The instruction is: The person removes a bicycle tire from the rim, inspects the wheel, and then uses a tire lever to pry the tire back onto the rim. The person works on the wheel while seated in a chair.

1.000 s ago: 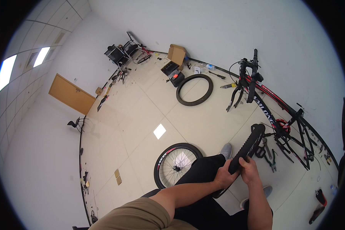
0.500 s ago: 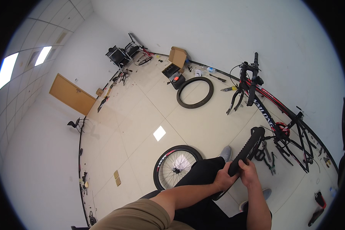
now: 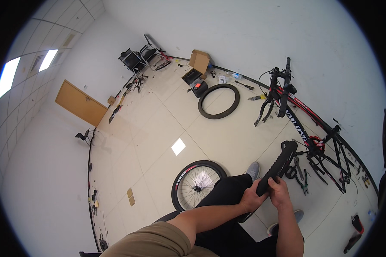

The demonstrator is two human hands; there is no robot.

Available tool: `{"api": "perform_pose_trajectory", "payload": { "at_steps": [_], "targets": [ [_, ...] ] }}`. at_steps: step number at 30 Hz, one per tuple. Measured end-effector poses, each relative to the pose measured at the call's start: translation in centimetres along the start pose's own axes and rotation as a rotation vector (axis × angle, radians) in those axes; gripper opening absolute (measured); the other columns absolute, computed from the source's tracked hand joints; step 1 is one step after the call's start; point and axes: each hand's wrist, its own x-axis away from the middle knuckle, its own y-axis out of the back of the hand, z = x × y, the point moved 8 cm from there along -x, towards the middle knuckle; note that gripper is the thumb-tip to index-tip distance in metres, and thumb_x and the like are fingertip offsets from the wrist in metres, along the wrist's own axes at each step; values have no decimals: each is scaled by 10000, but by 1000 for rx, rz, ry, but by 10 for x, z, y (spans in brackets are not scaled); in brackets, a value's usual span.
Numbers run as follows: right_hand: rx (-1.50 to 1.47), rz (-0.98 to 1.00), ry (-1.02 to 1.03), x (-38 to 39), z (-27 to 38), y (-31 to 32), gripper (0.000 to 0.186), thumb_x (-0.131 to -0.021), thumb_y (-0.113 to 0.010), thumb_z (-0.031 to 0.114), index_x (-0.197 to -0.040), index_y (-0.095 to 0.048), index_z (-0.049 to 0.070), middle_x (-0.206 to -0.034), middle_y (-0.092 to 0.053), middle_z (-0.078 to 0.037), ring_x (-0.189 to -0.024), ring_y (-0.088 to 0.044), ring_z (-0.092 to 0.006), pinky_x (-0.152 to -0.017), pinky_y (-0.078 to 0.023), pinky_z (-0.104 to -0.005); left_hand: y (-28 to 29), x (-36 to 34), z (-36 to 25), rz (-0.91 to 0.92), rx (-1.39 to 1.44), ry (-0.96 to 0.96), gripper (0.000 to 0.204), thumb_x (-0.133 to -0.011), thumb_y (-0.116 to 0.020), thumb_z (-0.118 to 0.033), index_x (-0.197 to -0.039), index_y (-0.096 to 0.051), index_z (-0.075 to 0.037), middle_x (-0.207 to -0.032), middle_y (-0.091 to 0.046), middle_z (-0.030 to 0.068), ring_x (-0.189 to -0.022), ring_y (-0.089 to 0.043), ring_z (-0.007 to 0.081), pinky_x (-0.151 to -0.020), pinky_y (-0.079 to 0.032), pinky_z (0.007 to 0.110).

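The fingers of the left hand are closed round a black knobby tyre, and those of the right hand grip it just beside them, the thumb on the tread. The tyre is seen nearly edge-on, slanting away from the person between the two shoes; whether its far end touches the floor cannot be told. Near that end lie green-handled pliers and a bicycle frame along the wall. A spoked wheel lies left of the legs. Farther off, a bare tyre rests beside a black case and an open cardboard box.
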Motion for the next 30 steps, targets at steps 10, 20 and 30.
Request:
{"api": "perform_pose_trajectory", "payload": {
  "at_steps": [10, 20, 30],
  "targets": [
    [-66, 33, -13, 2, -2, -1, 295, -969, -636, 138, -1201, -557, -26, -1112, -626, -81, -1037, -610, -203, -961, -484, -354, -2, 1, -4, 25, 37, -35, 747, -862, -752, -192, -1477, -359, -34, -1185, -660, 206, -1076, -666, 231, -936, -521, 337],
    [-61, 40, 8, 0, -1, -2, 288, -970, -627, 115, -1210, -545, -22, -1112, -618, -84, -1028, -610, -211, -962, -487, -363, -1, 0, -2, 3, 27, -43, 738, -855, -753, -189, -1472, -375, -42, -1167, -667, 206, -1052, -676, 236, -920, -527, 338],
    [-65, 44, 5, 3, 4, -2, 285, -978, -612, 117, -1217, -543, -22, -1114, -615, -84, -1030, -607, -206, -970, -483, -358, -3, 0, -9, 1, 11, -36, 742, -847, -759, -184, -1470, -381, -47, -1162, -668, 206, -1055, -677, 240, -918, -529, 339]
  ]
}}
